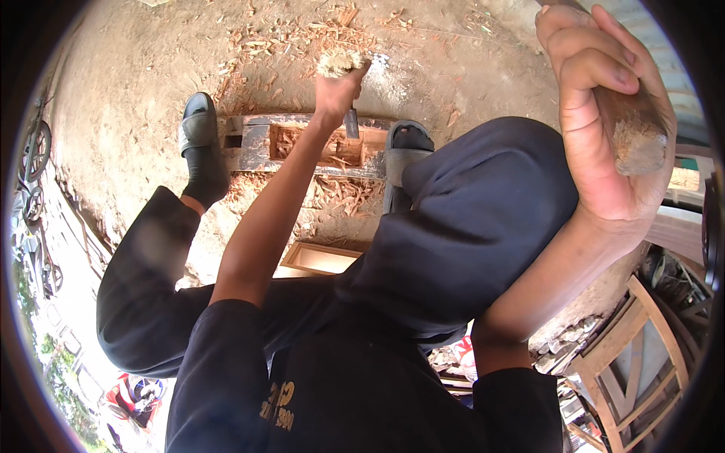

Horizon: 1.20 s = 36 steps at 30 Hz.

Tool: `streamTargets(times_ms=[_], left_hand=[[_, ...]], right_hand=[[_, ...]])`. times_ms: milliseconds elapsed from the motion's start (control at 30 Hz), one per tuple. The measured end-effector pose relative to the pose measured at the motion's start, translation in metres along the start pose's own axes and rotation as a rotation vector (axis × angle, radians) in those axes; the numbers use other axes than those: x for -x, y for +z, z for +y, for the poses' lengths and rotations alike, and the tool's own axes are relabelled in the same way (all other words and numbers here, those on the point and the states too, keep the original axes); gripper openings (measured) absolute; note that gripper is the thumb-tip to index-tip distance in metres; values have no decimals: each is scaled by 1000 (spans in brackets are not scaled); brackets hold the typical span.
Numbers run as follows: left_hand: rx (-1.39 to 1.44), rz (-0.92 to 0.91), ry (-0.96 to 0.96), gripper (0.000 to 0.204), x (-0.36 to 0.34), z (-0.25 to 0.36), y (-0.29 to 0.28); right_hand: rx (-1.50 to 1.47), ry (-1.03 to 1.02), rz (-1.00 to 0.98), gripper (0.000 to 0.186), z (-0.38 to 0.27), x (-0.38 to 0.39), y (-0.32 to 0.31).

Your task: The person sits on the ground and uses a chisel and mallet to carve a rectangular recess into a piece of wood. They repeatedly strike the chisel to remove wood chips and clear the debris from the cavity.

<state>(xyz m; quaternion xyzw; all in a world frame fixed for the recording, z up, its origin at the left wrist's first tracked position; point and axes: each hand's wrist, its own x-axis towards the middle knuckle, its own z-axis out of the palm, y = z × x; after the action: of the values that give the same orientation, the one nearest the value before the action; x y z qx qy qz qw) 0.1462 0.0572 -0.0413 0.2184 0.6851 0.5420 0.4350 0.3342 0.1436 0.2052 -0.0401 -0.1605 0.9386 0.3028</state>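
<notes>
Head view: feet (198,134) flank the board (253,157), likely steadying it; left hand (337,97) wraps its fingers round a chisel (352,124) at the board's recess (371,147); right hand's (604,151) fingers clasp a club (640,140), right of the board.

The left of two head-worn fisheye cameras looks steeply down over the wearer's black shirt (355,385) at six o'clock toward a mortised wooden beam (254,147), farther off at eleven, the right hand (580,113) looming close at two
</notes>
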Motion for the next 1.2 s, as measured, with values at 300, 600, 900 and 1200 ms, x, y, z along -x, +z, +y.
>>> streamTargets(times_ms=[300, 600, 900, 1200], left_hand=[[6, -4, -84, 16, -19, -51, 14], [-7, 137, -2, 23, -31, -88, 12], [-178, 72, -83, 39, -34, -98, 16], [-198, 134, -42, 43, -36, -95, 1]], right_hand=[[-161, 253, 308, 11, -11, -2, 35], [44, 299, 340, 32, -1, -16, 39], [1100, 250, 390, 14, 42, -42, 55], [1285, 673, 283, 6, 61, -146, 16]])
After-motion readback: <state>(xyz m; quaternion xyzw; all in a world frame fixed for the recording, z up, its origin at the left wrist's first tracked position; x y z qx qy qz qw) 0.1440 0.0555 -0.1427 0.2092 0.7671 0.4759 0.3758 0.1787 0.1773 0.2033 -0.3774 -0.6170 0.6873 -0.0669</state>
